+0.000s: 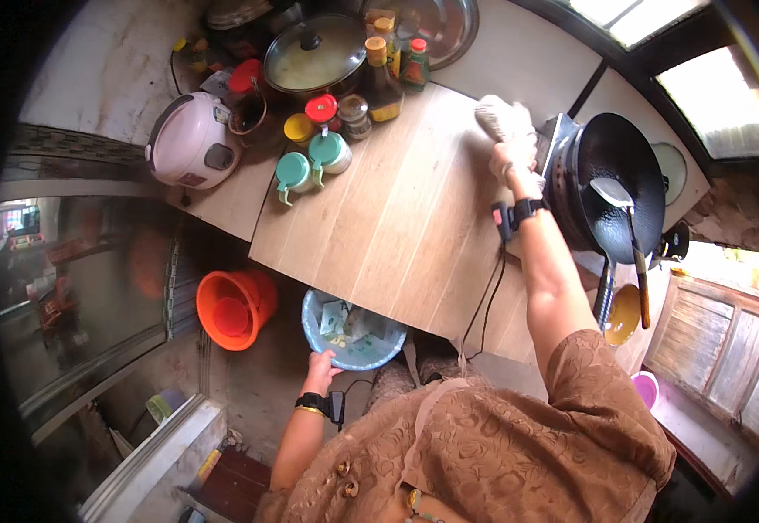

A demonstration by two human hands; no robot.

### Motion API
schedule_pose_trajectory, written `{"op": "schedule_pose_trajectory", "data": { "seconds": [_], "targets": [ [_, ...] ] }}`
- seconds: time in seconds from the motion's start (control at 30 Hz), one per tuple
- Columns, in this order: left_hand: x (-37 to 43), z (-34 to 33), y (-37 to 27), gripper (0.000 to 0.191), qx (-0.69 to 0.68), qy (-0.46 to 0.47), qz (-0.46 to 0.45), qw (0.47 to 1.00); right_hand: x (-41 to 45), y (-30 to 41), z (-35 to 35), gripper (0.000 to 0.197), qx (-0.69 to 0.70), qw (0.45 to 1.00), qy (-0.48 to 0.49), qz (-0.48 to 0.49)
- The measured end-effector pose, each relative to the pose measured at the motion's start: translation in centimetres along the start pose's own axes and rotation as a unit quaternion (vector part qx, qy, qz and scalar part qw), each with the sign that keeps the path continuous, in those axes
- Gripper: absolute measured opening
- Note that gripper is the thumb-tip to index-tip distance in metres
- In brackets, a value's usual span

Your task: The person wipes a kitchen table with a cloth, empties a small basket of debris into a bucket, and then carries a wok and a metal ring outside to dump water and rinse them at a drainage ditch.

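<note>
Low on the left, my left hand (pixel 322 367) grips the near rim of a blue plastic basin (pixel 382 361) just below the counter edge. Pale scraps or packaging (pixel 346 320) lie in the basin; what they are is hard to tell. My right hand (pixel 509 160) is stretched forward over the wood-grain countertop (pixel 386 216), clutching a whitish cloth (pixel 496 116) that looks slightly blurred. The cloth touches the counter beside the stove. A black wok (pixel 615 163) sits on the stove to the right of that hand, with a spatula (pixel 611 191) resting in it.
Teal-lidded seasoning jars (pixel 329 151), a dark sauce bottle (pixel 381 85) and a glass-lidded pot (pixel 314 55) stand at the back left. A pink rice cooker (pixel 189 140) is farther left. An orange bucket (pixel 232 314) stands beside the basin. A yellow bowl (pixel 621 315) lies below the wok handle.
</note>
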State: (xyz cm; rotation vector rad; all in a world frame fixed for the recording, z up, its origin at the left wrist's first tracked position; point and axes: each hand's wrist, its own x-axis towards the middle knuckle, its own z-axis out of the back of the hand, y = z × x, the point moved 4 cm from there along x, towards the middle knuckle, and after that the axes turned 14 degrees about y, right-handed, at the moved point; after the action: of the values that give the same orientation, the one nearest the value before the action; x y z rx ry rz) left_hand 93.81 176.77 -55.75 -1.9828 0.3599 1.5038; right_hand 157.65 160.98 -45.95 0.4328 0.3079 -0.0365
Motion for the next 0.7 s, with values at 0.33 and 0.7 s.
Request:
{"op": "schedule_pose_trajectory", "data": {
  "seconds": [0.33,0.7],
  "targets": [
    [-0.5,-1.2,-0.5,0.043,-0.008,0.002,-0.008,1.0,7.7,2.8,-5.0,0.045,-0.307,0.923,0.201,0.119],
    [-1.7,-1.8,-0.9,0.042,-0.001,-0.026,-0.014,1.0,7.9,8.0,-2.0,0.058,-0.298,0.93,0.16,0.143]
  ]
}}
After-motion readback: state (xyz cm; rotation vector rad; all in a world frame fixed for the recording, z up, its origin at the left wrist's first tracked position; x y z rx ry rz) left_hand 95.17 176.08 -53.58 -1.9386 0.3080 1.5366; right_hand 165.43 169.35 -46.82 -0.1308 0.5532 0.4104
